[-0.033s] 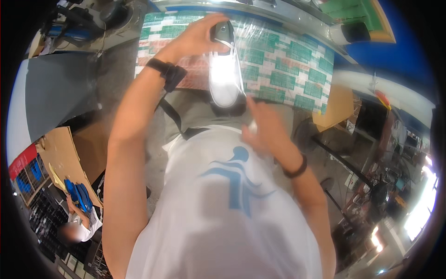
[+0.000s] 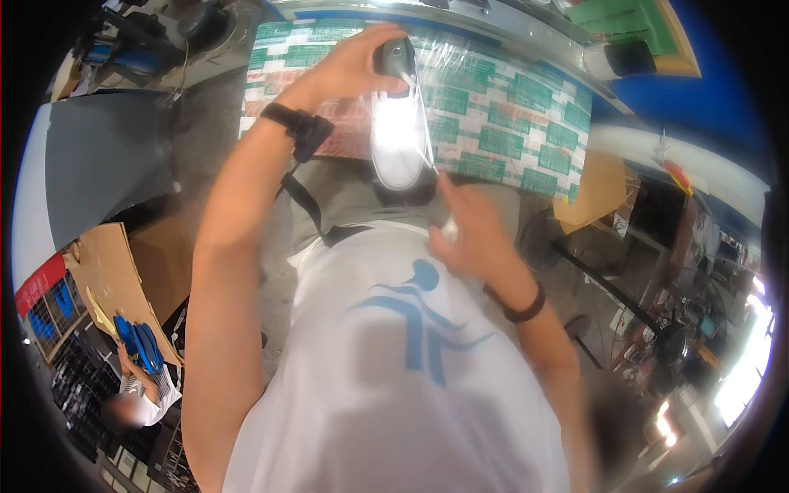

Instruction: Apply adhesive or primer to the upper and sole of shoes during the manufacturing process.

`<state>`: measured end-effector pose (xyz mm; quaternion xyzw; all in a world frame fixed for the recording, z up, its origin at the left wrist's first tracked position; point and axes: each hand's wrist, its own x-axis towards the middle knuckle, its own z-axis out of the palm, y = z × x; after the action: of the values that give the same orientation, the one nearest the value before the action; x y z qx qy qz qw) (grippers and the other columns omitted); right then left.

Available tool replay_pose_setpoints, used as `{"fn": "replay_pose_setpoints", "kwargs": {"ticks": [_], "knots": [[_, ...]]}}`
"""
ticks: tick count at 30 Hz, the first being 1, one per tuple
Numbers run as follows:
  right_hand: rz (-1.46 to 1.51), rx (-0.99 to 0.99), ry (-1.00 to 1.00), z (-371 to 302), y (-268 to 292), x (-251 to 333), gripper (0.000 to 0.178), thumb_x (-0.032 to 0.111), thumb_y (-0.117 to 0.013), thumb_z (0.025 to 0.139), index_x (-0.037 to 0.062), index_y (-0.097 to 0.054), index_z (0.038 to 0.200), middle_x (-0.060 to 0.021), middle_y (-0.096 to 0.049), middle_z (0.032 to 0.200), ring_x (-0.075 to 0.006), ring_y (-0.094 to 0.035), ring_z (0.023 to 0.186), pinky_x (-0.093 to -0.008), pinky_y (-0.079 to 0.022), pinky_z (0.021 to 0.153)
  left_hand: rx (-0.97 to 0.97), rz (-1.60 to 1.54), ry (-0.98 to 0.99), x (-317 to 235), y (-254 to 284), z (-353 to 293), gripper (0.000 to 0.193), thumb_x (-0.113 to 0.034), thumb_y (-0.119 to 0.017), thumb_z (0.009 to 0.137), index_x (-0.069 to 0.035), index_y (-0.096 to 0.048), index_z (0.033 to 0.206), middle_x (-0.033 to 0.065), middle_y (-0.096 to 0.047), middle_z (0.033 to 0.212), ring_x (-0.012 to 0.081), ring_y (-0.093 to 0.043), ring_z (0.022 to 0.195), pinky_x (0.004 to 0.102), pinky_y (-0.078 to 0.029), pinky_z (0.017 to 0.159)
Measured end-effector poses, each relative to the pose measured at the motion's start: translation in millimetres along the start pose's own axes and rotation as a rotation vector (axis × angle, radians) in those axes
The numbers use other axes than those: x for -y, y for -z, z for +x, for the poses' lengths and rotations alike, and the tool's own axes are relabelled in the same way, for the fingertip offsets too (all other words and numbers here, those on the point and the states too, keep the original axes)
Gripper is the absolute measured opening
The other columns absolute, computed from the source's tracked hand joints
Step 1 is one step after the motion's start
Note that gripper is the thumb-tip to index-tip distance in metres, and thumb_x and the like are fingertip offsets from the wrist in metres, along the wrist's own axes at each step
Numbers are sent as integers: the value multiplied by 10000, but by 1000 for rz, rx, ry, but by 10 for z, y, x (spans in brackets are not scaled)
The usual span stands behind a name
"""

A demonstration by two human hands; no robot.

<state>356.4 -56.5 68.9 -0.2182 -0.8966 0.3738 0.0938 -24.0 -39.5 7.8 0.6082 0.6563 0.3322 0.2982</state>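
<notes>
A pale sneaker (image 2: 397,177) lies toe toward me, its middle washed out by glare and its heel end grey. My left hand (image 2: 362,66) is closed around that heel end, thumb on the near side by the collar. From the collar a white shoelace (image 2: 424,123) runs taut along the shoe's right side to the fingertip of my right hand (image 2: 472,226). The right hand's fingers are curled, with a small whitish thing (image 2: 449,228) between them that is too blurred to name. A dark shape under the toe is unclear.
Beneath the shoe, a work surface (image 2: 526,135) is covered in green-and-white printed sheeting under clear film. Cardboard (image 2: 596,189) sits at its right end. On the left stands a grey panel (image 2: 107,172); a person (image 2: 144,398) handles blue items at lower left. Metal rails (image 2: 493,25) run behind.
My right hand has shifted slightly, and the lace beside the shoe shows straighter. A dark blurred shape now appears near my right elbow. The left hand keeps its hold on the shoe.
</notes>
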Motion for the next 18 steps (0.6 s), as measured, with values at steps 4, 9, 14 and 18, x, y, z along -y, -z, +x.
{"fn": "replay_pose_setpoints", "kwargs": {"ticks": [4, 9, 14, 18], "knots": [[77, 32, -156, 301, -29, -259, 712, 216, -774, 911, -44, -584, 1546, -217, -694, 1084, -415, -673, 1044, -500, -552, 923, -14, -10, 8, -30, -16, 2, 976, -348, -963, 811, -84, -533, 1646, 208, -443, 1750, 384, -447, 1608, 444, -413, 1305], [145, -216, -55, 947, -183, -451, 653, 240, -763, 917, -15, -622, 1501, -202, -695, 1074, -410, -680, 1009, -490, -552, 910, 4, -9, 46, -137, -99, 37, 985, -323, -957, 814, -109, -511, 1666, 202, -386, 1783, 380, -421, 1627, 442, -398, 1321], [88, -126, -52, 956, -174, -428, 676, 249, -774, 899, -14, -618, 1502, -212, -696, 1076, -409, -683, 1008, -494, -551, 890, -39, -53, 32, -52, -152, -21, 972, -284, -958, 814, -135, -518, 1667, 194, -373, 1793, 378, -389, 1646, 443, -379, 1334], [-1, -86, -51, 869, -118, -296, 700, 233, -788, 878, -42, -611, 1497, -218, -684, 1035, -416, -675, 973, -504, -544, 858, -32, -101, 35, -23, -97, 1, 964, -261, -959, 817, -131, -521, 1667, 189, -370, 1798, 380, -366, 1660, 455, -358, 1344]]}}
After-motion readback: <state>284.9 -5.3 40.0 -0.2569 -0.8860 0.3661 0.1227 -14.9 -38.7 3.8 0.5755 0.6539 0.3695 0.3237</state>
